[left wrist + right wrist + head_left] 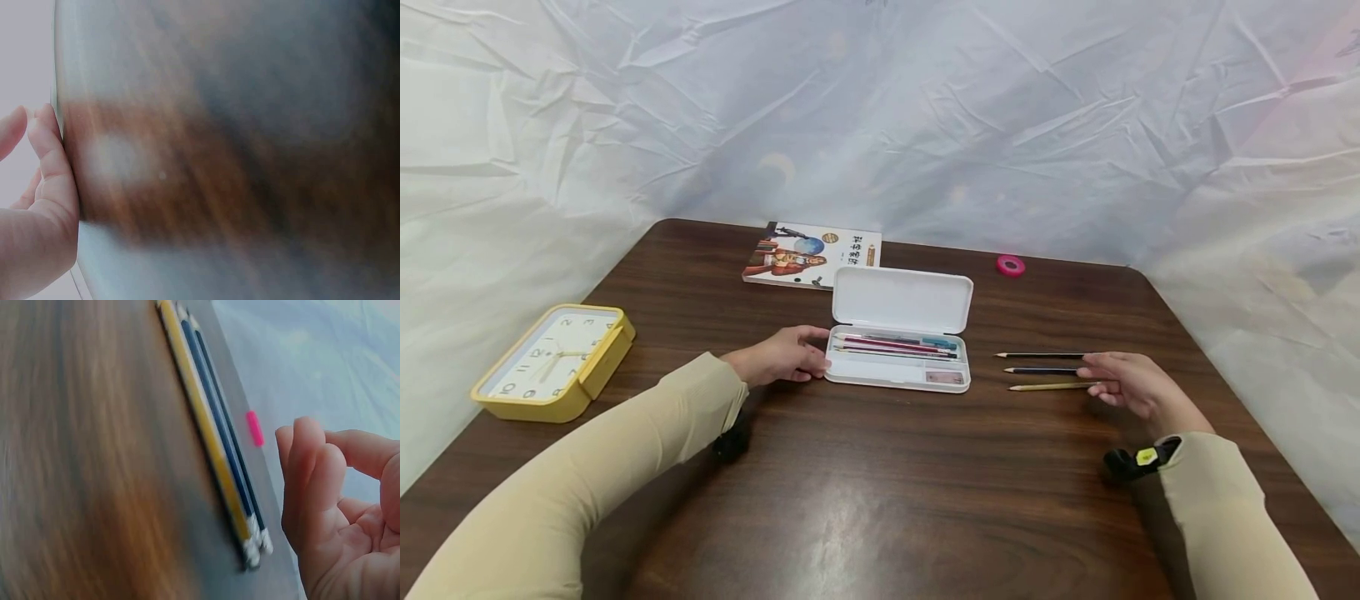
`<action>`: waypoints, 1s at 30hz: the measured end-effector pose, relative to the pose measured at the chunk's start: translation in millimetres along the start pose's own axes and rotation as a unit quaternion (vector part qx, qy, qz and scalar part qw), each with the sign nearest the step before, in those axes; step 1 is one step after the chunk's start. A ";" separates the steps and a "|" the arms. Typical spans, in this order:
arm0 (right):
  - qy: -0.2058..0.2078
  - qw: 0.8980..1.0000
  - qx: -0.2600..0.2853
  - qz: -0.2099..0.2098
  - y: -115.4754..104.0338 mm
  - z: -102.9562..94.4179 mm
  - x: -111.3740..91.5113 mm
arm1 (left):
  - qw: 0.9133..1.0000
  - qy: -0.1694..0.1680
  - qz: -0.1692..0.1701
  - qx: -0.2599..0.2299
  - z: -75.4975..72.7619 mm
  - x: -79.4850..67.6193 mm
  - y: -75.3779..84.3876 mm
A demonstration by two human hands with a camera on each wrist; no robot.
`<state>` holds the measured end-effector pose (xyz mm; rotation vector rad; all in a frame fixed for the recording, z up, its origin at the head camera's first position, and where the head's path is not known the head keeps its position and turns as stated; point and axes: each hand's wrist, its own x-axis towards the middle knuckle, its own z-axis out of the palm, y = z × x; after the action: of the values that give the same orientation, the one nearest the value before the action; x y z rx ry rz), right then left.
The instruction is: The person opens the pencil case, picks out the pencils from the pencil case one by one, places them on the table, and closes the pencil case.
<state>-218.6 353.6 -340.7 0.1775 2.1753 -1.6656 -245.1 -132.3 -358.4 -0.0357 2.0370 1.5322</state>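
Pale, wrinkled sheeting (pixel 880 150) backs one brown table (pixel 880 517) with one yellow clock (pixel 550 358) at left, one book (pixel 812 254) and one pink roll (pixel 1003 268) on the far side, and, in the middle, one open pencil case (pixel 902 300) whose left edge the left hand (pixel 781 357) touches with loosely bent fingers. Three pencils (pixel 1045 371) lie right of it beside the right hand (pixel 1138 387), whose loosely bent fingers hold none. Only the right wrist view shows their whitish ends (pixel 251 551), hidden by that hand in the head view.

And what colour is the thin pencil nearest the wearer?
Yellow pencil, clearest in the right wrist view.
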 end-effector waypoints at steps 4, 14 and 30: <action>-0.003 1.000 -0.010 -0.023 -7.4 9.0 -0.7 | 1.000 -0.002 0.002 0.000 -0.4 1.0 -1.2; 0.006 0.999 -0.005 -0.048 -26.6 33.7 1.4 | 1.000 -0.003 -0.001 0.005 -1.3 1.0 -0.9; 0.006 0.998 -0.018 -0.059 -53.4 64.0 10.9 | 1.000 0.000 -0.003 0.004 -0.7 0.6 0.0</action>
<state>-231.6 276.2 -310.6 0.0499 2.2620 -1.6911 -245.9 -132.7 -358.6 -0.0390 2.0420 1.5194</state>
